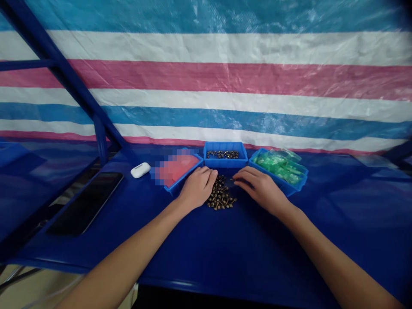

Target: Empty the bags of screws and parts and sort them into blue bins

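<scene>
A pile of small brass-coloured screws (220, 198) lies on the blue table between my hands. My left hand (198, 187) rests against the pile's left side, its fingers curled together; whatever may be in them is hidden. On the other side, my right hand (262, 188) is closed in a pinch, thumb and forefinger at what looks like one small screw (231, 179). Behind the pile stands a blue bin (225, 163) with more dark screws inside.
To the left is a blue bin (184, 179) of red material, partly pixelated. A blue bin (298, 189) at right holds green plastic bags (281, 167). A white earbud case (140, 170) and a black phone (86, 204) lie left. Striped sheeting (225, 77) hangs behind.
</scene>
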Demonstrator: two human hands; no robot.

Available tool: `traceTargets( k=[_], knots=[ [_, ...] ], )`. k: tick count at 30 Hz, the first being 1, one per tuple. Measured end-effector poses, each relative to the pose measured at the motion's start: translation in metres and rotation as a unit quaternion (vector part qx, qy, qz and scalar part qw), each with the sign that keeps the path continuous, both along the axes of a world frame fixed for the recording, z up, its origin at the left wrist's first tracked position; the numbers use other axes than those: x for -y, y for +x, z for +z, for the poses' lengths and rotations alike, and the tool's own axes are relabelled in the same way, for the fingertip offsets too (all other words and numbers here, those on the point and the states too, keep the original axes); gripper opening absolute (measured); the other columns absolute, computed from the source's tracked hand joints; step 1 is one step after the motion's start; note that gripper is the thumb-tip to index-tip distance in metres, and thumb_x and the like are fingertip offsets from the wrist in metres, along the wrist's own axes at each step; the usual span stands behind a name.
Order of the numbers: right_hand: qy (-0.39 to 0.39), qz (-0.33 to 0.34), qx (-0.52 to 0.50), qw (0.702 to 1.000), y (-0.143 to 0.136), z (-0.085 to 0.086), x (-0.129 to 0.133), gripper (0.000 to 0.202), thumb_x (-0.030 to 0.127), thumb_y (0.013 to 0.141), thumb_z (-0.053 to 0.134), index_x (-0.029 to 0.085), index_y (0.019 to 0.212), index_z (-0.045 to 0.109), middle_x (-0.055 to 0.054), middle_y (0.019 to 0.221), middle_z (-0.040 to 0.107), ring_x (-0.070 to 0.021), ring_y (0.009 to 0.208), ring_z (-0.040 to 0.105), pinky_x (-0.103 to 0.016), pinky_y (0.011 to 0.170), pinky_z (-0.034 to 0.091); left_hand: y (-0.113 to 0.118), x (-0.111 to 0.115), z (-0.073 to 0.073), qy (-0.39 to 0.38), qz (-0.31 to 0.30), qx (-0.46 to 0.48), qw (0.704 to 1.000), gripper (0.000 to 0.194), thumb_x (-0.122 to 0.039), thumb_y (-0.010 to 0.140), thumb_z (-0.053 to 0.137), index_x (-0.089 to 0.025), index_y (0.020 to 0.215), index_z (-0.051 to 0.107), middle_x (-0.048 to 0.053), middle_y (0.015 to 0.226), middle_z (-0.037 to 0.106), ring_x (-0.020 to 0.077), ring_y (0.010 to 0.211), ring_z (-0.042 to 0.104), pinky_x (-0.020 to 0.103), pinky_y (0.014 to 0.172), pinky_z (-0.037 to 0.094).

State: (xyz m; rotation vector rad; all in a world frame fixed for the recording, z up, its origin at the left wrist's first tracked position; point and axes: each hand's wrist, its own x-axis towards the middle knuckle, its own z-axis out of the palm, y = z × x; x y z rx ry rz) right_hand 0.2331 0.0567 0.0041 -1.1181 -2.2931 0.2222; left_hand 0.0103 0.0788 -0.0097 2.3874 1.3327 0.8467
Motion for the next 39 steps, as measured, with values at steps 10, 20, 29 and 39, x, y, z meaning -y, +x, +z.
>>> traceTargets(
  k=[10,20,29,39],
  knots=[
    [0.107,-0.012,-0.044,0.993,-0.025,0.035,-0.01,0.015,0.021,0.093,0.055,0.019,0.104,0.064,-0.006,0.103,0.067,-0.0197,0.098,0.062,-0.033,0.09,0.05,-0.001,-0.002,-0.002,0.02,-0.004,-0.014,1.0,0.044,-0.033,0.102,0.025,-0.016,0.093,0.064,0.006,0.09,0.065,0.0203,0.09,0.06,0.036,0.086,0.047],
    [0.02,-0.011,0.107,0.994,-0.024,0.02,-0.017,0.022,0.016,0.094,0.048,0.02,0.108,0.065,-0.007,0.1,0.063,-0.0219,0.094,0.062,-0.036,0.085,0.051,-0.004,-0.006,-0.012,0.044,-0.011,-0.019,0.999,0.023,-0.021,0.096,0.045,-0.017,0.1,0.067,0.006,0.098,0.066,0.02,0.095,0.06,0.034,0.089,0.048],
    [-0.004,-0.008,0.107,0.994,-0.022,-0.009,-0.015,0.014,0.014,0.093,0.05,0.018,0.1,0.062,-0.008,0.095,0.061,-0.0228,0.093,0.058,-0.04,0.085,0.05,-0.004,-0.005,-0.01,0.047,-0.016,-0.005,0.999,0.023,-0.02,0.095,0.044,-0.019,0.096,0.067,0.006,0.094,0.065,0.0203,0.091,0.061,0.036,0.085,0.05],
    [-0.058,-0.05,-0.103,0.992,-0.018,-0.005,-0.004,0.007,0.017,0.087,0.06,0.021,0.092,0.058,-0.002,0.089,0.062,-0.0161,0.079,0.06,-0.029,0.072,0.049,-0.002,-0.001,-0.002,0.055,-0.005,0.029,0.998,0.023,-0.023,0.095,0.045,-0.02,0.104,0.066,0.006,0.1,0.065,0.0204,0.097,0.06,0.036,0.09,0.048]
  ],
)
